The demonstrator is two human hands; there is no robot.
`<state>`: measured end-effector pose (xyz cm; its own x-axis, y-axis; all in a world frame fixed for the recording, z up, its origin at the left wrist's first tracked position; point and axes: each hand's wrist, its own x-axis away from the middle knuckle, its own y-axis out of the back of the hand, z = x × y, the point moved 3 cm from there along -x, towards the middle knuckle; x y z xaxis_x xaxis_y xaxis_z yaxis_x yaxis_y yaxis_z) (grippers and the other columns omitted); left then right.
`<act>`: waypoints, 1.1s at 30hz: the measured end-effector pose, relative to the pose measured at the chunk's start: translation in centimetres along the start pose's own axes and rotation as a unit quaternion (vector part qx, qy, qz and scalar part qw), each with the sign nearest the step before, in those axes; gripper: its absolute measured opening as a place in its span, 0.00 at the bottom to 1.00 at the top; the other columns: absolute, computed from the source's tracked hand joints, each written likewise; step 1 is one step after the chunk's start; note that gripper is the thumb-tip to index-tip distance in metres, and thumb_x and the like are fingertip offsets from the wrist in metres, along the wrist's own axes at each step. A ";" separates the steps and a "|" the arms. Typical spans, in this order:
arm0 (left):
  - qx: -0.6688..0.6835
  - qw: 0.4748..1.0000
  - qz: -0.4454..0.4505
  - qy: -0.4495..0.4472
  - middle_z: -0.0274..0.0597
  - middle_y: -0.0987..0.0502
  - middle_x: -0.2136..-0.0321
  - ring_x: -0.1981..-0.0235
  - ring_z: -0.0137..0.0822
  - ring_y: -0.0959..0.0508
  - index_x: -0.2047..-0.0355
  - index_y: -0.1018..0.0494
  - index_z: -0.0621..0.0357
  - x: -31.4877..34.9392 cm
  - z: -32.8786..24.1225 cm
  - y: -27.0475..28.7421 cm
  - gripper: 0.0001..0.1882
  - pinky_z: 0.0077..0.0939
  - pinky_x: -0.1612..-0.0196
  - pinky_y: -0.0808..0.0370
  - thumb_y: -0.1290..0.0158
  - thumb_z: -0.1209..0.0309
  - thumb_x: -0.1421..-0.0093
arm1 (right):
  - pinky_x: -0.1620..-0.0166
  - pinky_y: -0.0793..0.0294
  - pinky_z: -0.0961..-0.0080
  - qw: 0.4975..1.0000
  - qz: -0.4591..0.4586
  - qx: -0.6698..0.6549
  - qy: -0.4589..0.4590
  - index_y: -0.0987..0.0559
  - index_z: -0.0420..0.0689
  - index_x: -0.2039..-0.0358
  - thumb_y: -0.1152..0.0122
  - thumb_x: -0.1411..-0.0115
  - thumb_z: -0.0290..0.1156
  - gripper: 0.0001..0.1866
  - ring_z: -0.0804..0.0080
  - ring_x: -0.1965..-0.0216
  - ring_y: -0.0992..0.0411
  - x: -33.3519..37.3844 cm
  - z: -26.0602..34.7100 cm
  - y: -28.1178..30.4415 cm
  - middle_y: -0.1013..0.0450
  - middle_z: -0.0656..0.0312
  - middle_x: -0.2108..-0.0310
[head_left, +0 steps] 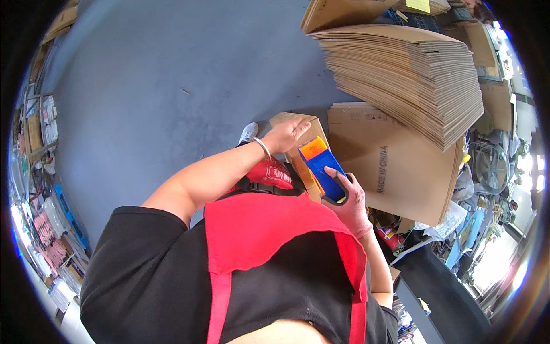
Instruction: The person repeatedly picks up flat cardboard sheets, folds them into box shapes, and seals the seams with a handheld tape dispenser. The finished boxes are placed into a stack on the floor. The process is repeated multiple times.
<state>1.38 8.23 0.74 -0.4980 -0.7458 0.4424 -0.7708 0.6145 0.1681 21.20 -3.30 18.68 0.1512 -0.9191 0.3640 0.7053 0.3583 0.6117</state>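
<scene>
A brown cardboard box (303, 179) stands upright in front of my red apron. My left hand (286, 135), bare with a pale bracelet at the wrist, lies on the box's upper part with its fingers stretched out. In my right hand (350, 205), which wears a pinkish glove with dark fingers, is a blue and orange tape dispenser (326, 172). Its orange end points away from me and rests against or just over the box's right side; I cannot tell whether it touches. My apron hides the lower part of the box.
Tall stacks of flattened cardboard (395, 74) lean at the far right. A large flat carton (395, 160) stands right of the tape dispenser. A black bench surface (441, 292) and a fan (491, 168) are farther right. Loaded shelves (41, 123) line the left, beyond the grey floor (143, 97).
</scene>
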 end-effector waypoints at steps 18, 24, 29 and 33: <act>-0.127 0.985 0.069 -0.097 0.67 0.26 0.38 0.35 0.58 0.26 0.29 0.37 0.66 -3.3 -2.0 -0.9 0.62 0.42 0.35 0.27 0.29 0.35 0.53 | 0.50 0.20 0.63 0.838 0.414 0.259 -0.242 0.14 0.47 0.49 0.25 0.49 0.55 0.32 0.58 0.55 0.18 -1.6 -0.8 9.3 0.16 0.53 0.58; -0.118 0.961 0.231 -0.096 0.53 0.24 0.38 0.38 0.45 0.23 0.26 0.41 0.58 -6.1 -4.2 -1.9 0.64 0.38 0.33 0.28 0.19 0.55 0.60 | 0.39 0.26 0.76 0.945 -0.186 -0.136 -0.230 0.24 0.41 0.36 0.31 0.35 0.29 0.28 0.78 0.47 0.25 4.8 -4.5 13.6 0.22 0.63 0.45; -0.196 0.928 0.270 -0.165 0.51 0.24 0.37 0.36 0.42 0.25 0.26 0.41 0.60 -9.9 -4.4 -1.5 0.61 0.35 0.32 0.30 0.20 0.56 0.56 | 0.42 0.24 0.78 0.870 -0.389 -0.205 -0.224 0.22 0.43 0.37 0.28 0.36 0.36 0.28 0.78 0.51 0.24 16.0 -10.0 11.7 0.21 0.62 0.47; -0.149 0.917 0.344 -0.139 0.47 0.24 0.37 0.36 0.38 0.25 0.26 0.41 0.61 -8.8 -6.0 -4.2 0.55 0.34 0.32 0.30 0.23 0.63 0.49 | 0.46 0.21 0.81 0.746 -0.528 -0.345 -0.215 0.21 0.41 0.38 0.26 0.39 0.34 0.29 0.79 0.55 0.21 25.6 -14.0 6.4 0.20 0.60 0.50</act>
<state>11.38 13.72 1.45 -0.9395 -0.1670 0.2991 -0.1143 0.9759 0.1862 39.31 -26.82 22.06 -0.8723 -0.4380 0.2174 0.4845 -0.8340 0.2640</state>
